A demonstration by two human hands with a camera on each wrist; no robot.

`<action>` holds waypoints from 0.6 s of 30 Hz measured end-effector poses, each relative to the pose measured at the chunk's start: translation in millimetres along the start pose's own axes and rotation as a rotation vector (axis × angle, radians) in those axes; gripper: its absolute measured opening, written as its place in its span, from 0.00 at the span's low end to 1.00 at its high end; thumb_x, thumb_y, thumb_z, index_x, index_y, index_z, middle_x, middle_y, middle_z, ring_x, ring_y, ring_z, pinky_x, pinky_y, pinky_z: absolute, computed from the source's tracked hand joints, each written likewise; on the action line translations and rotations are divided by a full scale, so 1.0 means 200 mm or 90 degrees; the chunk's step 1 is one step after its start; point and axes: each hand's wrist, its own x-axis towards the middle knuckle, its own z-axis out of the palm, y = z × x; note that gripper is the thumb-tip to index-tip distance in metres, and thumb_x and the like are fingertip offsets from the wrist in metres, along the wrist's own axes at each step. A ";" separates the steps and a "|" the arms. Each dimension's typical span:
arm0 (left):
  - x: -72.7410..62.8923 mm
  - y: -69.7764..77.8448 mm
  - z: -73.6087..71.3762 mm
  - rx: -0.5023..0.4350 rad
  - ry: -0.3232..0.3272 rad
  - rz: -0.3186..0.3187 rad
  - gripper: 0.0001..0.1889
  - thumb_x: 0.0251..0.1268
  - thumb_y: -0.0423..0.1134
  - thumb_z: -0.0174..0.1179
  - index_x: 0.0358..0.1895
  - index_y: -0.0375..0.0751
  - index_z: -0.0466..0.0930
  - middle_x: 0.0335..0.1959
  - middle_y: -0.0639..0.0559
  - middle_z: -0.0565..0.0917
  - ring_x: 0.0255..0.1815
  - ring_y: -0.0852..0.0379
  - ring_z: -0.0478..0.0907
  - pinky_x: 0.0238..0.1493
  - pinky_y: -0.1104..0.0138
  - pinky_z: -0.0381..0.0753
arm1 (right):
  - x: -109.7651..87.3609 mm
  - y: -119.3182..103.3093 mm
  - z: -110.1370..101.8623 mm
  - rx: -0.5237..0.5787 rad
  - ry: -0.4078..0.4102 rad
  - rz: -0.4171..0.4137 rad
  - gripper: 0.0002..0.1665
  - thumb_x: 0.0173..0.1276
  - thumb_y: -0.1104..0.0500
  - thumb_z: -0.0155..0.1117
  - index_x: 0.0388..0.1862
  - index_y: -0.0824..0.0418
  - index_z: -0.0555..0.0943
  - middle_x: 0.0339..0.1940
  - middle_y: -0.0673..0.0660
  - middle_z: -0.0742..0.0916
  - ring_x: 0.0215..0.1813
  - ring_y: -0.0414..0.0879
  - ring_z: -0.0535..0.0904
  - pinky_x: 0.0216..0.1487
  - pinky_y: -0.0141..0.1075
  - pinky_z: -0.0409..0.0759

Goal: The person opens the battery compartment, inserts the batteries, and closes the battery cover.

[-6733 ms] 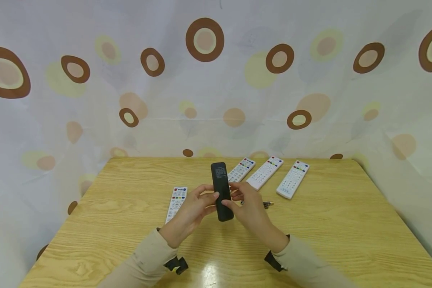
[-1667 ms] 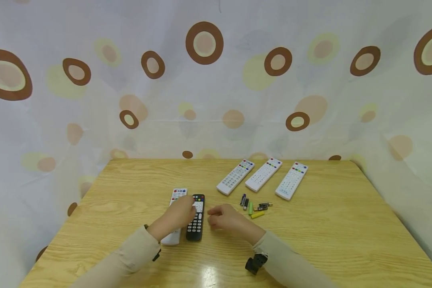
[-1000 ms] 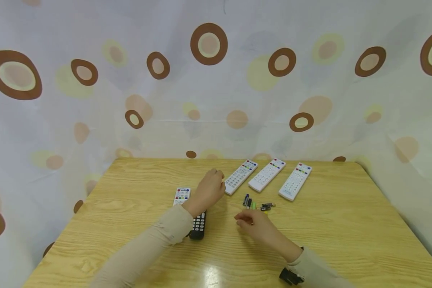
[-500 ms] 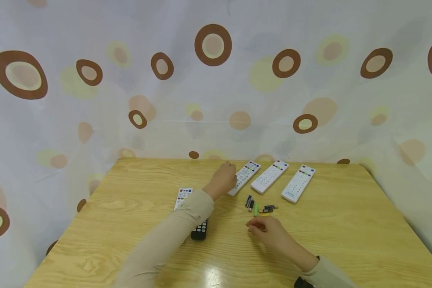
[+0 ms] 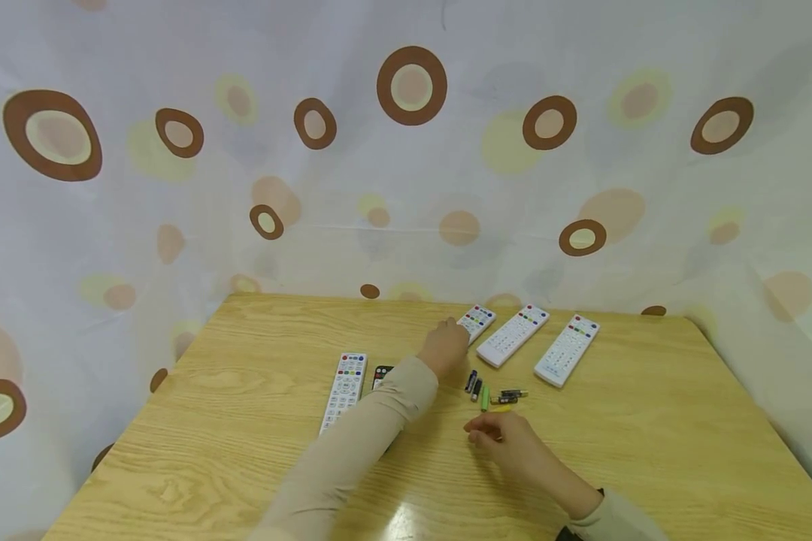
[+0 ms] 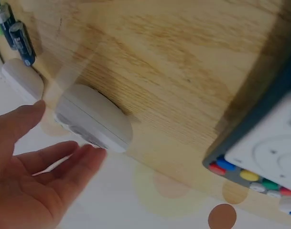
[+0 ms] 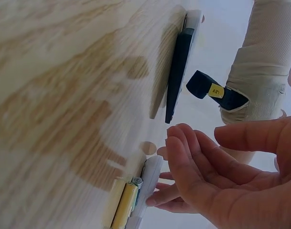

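Note:
My left hand (image 5: 445, 347) reaches over the near part of a white remote control (image 5: 476, 323) at the back of the table. In the left wrist view, its fingertips are right at the side of that white remote (image 6: 95, 117), with the thumb apart from it. My right hand (image 5: 514, 445) hovers just in front of several batteries (image 5: 485, 399), fingers loosely bent with nothing between them. In the right wrist view, a yellow battery (image 7: 124, 206) lies beyond those fingers. A black remote control (image 5: 382, 373) lies face up, mostly hidden under my left sleeve.
Left of the black remote lies another white remote (image 5: 345, 387). Two more white remotes, one in the middle (image 5: 513, 336) and one at the right (image 5: 567, 351), lie slanted behind the batteries. A patterned cloth (image 5: 352, 173) hangs along the table's back edge.
Both hands held the black remote back side up; it now lies face up beside the left white remote. My left hand has moved right and away to another white remote, my right hand toward the batteries.

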 end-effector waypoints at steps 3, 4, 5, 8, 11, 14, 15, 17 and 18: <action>0.00 0.02 0.01 0.056 -0.003 -0.007 0.13 0.75 0.37 0.49 0.53 0.40 0.80 0.47 0.46 0.80 0.49 0.53 0.77 0.47 0.66 0.81 | 0.00 0.00 0.00 0.001 -0.002 0.004 0.13 0.71 0.63 0.58 0.45 0.73 0.81 0.40 0.63 0.86 0.37 0.49 0.82 0.35 0.31 0.80; 0.00 0.02 0.01 0.066 -0.005 -0.011 0.12 0.75 0.37 0.49 0.53 0.41 0.80 0.47 0.46 0.80 0.49 0.53 0.77 0.48 0.67 0.81 | 0.00 0.00 0.00 0.001 -0.001 0.007 0.13 0.71 0.63 0.58 0.45 0.73 0.81 0.40 0.63 0.86 0.38 0.48 0.82 0.35 0.31 0.80; 0.01 0.03 0.02 0.078 -0.007 -0.013 0.12 0.75 0.37 0.49 0.53 0.41 0.80 0.47 0.47 0.81 0.49 0.54 0.77 0.49 0.67 0.80 | 0.00 0.00 0.00 0.000 0.001 0.009 0.12 0.71 0.63 0.58 0.45 0.73 0.81 0.40 0.63 0.86 0.38 0.48 0.82 0.35 0.31 0.80; 0.02 0.03 0.02 0.068 -0.005 -0.026 0.12 0.75 0.36 0.49 0.51 0.42 0.81 0.45 0.48 0.82 0.47 0.54 0.78 0.48 0.67 0.80 | 0.00 0.00 0.00 -0.002 0.002 0.014 0.12 0.71 0.63 0.58 0.45 0.72 0.81 0.40 0.63 0.86 0.38 0.48 0.82 0.36 0.31 0.81; 0.04 0.03 0.03 0.038 -0.009 -0.039 0.11 0.73 0.36 0.51 0.49 0.43 0.82 0.43 0.50 0.83 0.45 0.56 0.79 0.44 0.67 0.82 | -0.01 0.00 0.00 -0.006 0.005 0.011 0.12 0.71 0.64 0.58 0.45 0.72 0.81 0.40 0.62 0.86 0.38 0.48 0.82 0.36 0.31 0.81; 0.07 0.03 0.05 0.026 -0.020 -0.048 0.10 0.70 0.36 0.55 0.48 0.45 0.83 0.42 0.51 0.84 0.42 0.58 0.80 0.39 0.68 0.82 | -0.01 0.00 0.01 -0.008 0.010 0.004 0.11 0.70 0.64 0.59 0.44 0.72 0.82 0.39 0.61 0.87 0.37 0.47 0.82 0.36 0.31 0.81; 0.08 0.03 0.06 0.024 -0.019 -0.052 0.09 0.70 0.36 0.55 0.48 0.45 0.82 0.41 0.52 0.84 0.42 0.58 0.81 0.38 0.68 0.83 | -0.01 0.00 0.01 -0.007 0.012 0.004 0.11 0.70 0.64 0.59 0.44 0.72 0.82 0.39 0.61 0.87 0.37 0.47 0.82 0.36 0.31 0.81; 0.12 0.03 0.13 0.024 0.004 -0.053 0.08 0.68 0.36 0.57 0.47 0.44 0.81 0.39 0.52 0.84 0.39 0.57 0.81 0.34 0.67 0.83 | -0.01 0.00 0.01 -0.004 0.016 0.003 0.11 0.70 0.64 0.59 0.44 0.72 0.82 0.38 0.62 0.87 0.37 0.47 0.83 0.36 0.31 0.81; 0.13 0.03 0.13 0.018 0.005 -0.056 0.09 0.67 0.36 0.57 0.48 0.44 0.80 0.40 0.51 0.84 0.39 0.57 0.81 0.34 0.67 0.83 | -0.01 0.00 0.01 -0.002 0.016 0.001 0.11 0.70 0.64 0.59 0.44 0.73 0.82 0.38 0.62 0.87 0.37 0.48 0.83 0.36 0.31 0.81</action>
